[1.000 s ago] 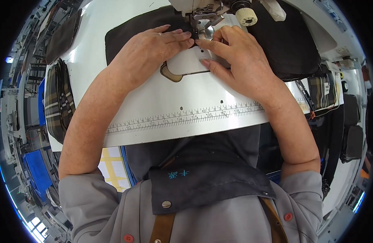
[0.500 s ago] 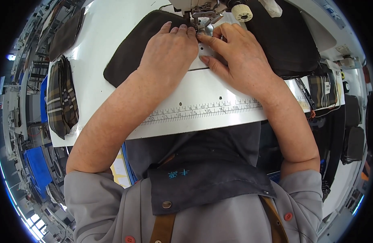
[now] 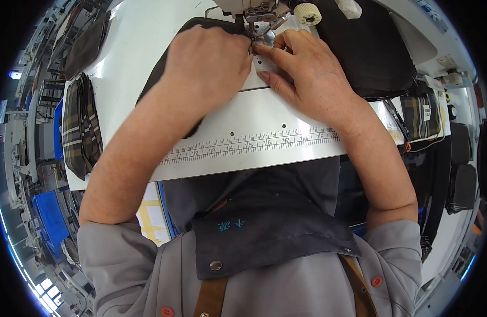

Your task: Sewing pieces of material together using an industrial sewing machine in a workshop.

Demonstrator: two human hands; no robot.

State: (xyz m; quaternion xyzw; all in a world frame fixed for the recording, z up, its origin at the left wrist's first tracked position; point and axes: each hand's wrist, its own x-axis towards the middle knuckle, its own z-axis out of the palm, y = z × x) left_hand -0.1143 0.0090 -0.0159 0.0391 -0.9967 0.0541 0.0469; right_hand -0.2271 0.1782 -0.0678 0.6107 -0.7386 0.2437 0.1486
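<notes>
A dark fabric piece [image 3: 157, 79] lies under the sewing machine's needle area [image 3: 252, 31], left of the needle, mostly covered by my left hand and forearm. My left hand [image 3: 209, 66] is slightly blurred and closed over the piece, knuckles up, with its fingertips hidden beside the presser foot. One corner of the fabric sticks out below my left wrist. My right hand [image 3: 309, 66] rests on the metal plate right of the needle. Its index finger reaches toward the presser foot, and its thumb lies apart, lower on the plate.
Stacked dark fabric pieces [image 3: 367, 50] lie right of the machine. Folded plaid pieces [image 3: 81, 127] hang at the table's left edge, and another plaid bundle [image 3: 420, 116] sits right, beside a dark slim tool [image 3: 394, 114]. A ruler strip [image 3: 249, 146] runs along the white table's front.
My left hand has shifted left and its fingers have curled in from lying flat. The fabric piece has turned, its near corner now below my wrist. My right hand has barely moved.
</notes>
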